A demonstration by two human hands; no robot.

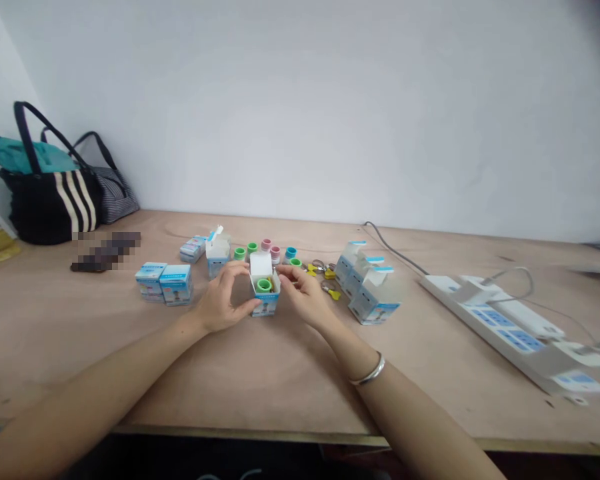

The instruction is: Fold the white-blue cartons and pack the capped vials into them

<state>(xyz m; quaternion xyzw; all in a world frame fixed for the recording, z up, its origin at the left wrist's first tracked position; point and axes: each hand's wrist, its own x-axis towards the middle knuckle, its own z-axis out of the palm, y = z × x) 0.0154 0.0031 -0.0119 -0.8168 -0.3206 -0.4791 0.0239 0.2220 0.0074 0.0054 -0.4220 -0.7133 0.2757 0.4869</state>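
A small blue-and-white box [264, 305] stands upright with its lid raised, and a green-rimmed round piece [264, 285] sits inside it. My left hand [223, 300] holds the box's left side, thumb on its front and fingers at its upper edge. My right hand [303, 290] is at the box's right upper edge, its fingertips pinched together near the opening; what they grip is too small to make out. Behind the box are several small round containers with green, pink and blue [291, 253] rims. Yellow pieces with metal rings [334, 293] lie to the right.
Two closed boxes [177, 285] stand at the left, with another box [193, 249] behind. Open boxes [375, 303] form a row at the right, before a power strip [500, 327]. A dark bag [50, 203] sits at the back left.
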